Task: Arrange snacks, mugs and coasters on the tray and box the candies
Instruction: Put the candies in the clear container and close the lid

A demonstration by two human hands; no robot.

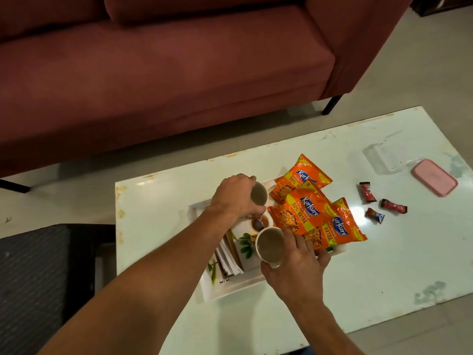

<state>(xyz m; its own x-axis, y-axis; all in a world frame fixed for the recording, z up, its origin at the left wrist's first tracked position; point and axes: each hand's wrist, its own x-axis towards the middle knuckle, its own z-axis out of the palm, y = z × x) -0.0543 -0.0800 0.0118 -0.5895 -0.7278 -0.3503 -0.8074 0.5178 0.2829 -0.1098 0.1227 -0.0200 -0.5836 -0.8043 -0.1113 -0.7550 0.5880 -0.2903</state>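
While both mugs are being settled on the white tray, the snack part of the job looks done: three orange snack packets lie fanned across the tray's far side, partly overhanging onto the desk. The left hand is curled over the rim of the far mug, fingers closed round it from above. The right hand wraps the side of the near mug, thumb and fingers closed against its wall; whether that mug sits on the tray or just above it, I can't quite tell from here. Between the two mugs lies a small round dish or coaster with something brown on it and what may be a spoon, though the light is poor there.

So the step in hand is placing the mugs. Next, I'd judge, both hands need to let go gently without tipping the pale drink inside, then turn to the candies. Three wrapped candies lie loose on the desk, well apart from the tray, near a clear box and its pink lid, which lies off beside it. They still need gathering and boxing.
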